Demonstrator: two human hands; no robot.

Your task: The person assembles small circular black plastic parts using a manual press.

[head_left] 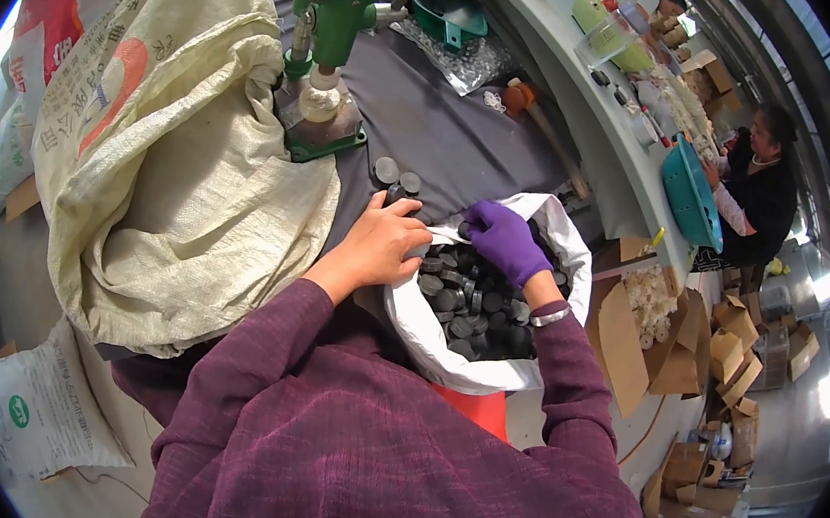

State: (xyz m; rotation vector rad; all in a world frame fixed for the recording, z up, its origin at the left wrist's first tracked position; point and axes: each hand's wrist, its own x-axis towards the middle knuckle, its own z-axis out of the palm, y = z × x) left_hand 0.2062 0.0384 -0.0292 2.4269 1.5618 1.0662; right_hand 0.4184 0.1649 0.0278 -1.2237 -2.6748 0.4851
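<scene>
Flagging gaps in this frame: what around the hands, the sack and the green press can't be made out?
All in the head view:
- The purple-gloved right hand's palm: hidden by its own back, so its grip is unclear.
- The left hand's palm: also hidden by its back.
- The bottom of the white sack: covered by black discs.
- The green press's top: cut off by the upper edge.

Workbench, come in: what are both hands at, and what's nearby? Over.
Bare left hand at loose discs on grey cloth. Purple-gloved right hand over dark discs in open white sack. Green press beyond the loose discs.
</scene>
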